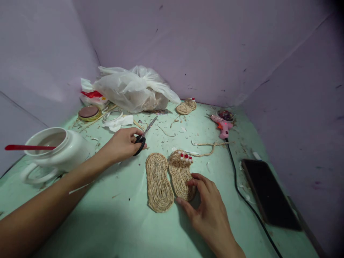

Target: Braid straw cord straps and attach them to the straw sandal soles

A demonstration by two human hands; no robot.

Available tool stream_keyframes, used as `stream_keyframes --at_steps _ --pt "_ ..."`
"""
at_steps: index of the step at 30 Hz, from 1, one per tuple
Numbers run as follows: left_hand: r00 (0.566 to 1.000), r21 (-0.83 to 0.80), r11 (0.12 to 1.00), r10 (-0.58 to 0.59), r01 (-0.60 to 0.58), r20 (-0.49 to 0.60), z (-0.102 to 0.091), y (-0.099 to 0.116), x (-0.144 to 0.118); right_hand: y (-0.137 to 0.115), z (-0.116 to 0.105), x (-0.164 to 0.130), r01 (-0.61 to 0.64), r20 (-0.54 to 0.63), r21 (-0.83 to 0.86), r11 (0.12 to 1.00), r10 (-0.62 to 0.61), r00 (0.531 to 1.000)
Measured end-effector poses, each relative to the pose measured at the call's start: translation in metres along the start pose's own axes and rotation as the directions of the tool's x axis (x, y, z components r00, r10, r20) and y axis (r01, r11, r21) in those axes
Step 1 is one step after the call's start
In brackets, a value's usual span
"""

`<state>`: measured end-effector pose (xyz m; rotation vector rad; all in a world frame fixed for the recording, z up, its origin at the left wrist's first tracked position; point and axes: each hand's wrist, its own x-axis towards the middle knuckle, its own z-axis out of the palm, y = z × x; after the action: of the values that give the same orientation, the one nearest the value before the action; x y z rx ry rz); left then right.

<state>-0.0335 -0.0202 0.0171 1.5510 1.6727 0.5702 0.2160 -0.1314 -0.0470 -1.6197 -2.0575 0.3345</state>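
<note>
My left hand [125, 142] is closed round the black handles of a pair of scissors [145, 134], whose blades point away toward the back of the table. In front of me lie two small pieces of coiled twine. The flat twine sole [159, 182] is on the left. Beside it, a small twine slipper [180, 175] has a toe strap dotted with red and white beads [186, 156]. My right hand [205, 208] has its thumb and fingers curved about the slipper's heel end, with fingertips on its right side and the thumb at its lower left edge.
A pink glue gun [222, 126] trails a black cord [242, 195] past a phone [270, 193]. Loose twine [206, 152] lies behind the slipper. At left a white pot [67, 147] lies tilted. A plastic bag [134, 89] and another twine slipper [186, 106] sit along the back wall.
</note>
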Motion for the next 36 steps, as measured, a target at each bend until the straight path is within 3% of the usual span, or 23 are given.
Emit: stream_keyframes --at_steps 18,25,29,36 --pt "0.998 0.104 0.993 0.057 -0.061 0.041 0.001 -0.006 0.000 -0.005 0.004 0.004 0.000 -0.028 -0.029 1.000 -0.001 1.000" --pt "0.988 0.157 0.981 0.091 -0.110 0.121 0.003 -0.009 -0.002 -0.008 0.003 0.003 -0.025 -0.045 0.000 1.000 0.025 0.999" --pt "0.988 0.176 0.976 0.110 -0.129 0.113 0.004 -0.011 -0.001 -0.012 0.004 0.003 -0.062 -0.143 0.117 0.991 0.079 0.987" --pt "0.996 0.162 0.984 0.069 -0.078 0.060 -0.007 -0.001 -0.003 -0.023 0.003 0.001 -0.124 -0.317 0.298 0.947 0.220 0.922"
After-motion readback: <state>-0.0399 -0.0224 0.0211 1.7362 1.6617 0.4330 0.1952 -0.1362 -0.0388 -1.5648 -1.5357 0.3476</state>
